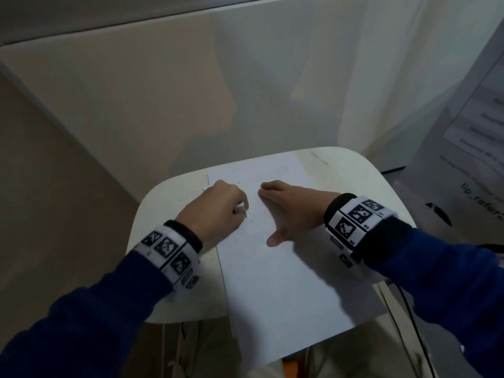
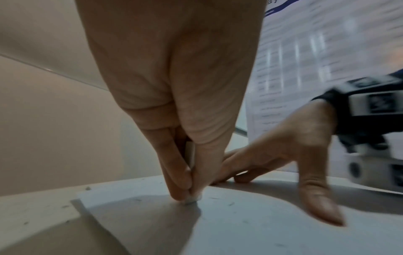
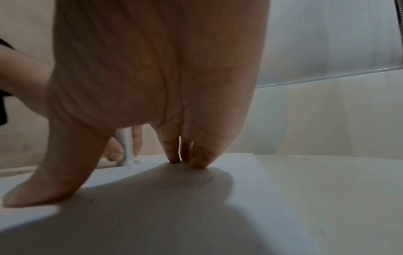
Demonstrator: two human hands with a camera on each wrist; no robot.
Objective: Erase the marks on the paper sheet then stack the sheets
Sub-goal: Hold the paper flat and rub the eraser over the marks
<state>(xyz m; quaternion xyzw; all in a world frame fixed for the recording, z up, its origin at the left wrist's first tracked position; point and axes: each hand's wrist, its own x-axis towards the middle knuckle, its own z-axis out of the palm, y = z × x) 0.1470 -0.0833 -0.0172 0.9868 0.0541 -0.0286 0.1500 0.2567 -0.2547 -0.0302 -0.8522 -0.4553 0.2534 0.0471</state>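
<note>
— Sheet (image 1: 286, 282) flat on the small white table (image 1: 169, 296), near edge hanging over the rim. Second sheet (image 1: 206, 188) peeking out underneath at the far left corner, seen from the head only.

— Marks?

— Faint pencil marks (image 1: 250, 216) just right of the left hand (image 1: 218, 211). From the right wrist, more faint strokes under the palm's shadow, missed by the head view.

— Left hand's state?

— Curled tight, pinching a white eraser (image 2: 190, 155) between thumb and fingers, tip pressed to the sheet. From the head, only a sliver of eraser showing; left wrist view showed it upright, with crumbs (image 2: 231, 204) scattered around.

— Right?

— Right hand (image 1: 289, 211) spread flat, holding nothing, thumb splayed wide, fingertips (image 3: 196, 162) pressing the sheet down just beside the eraser.

— Further out?

— Blurred printed poster (image 1: 469, 132) standing at right, text unreadable. Tagged bands on both wrists over blue sleeves.
</note>
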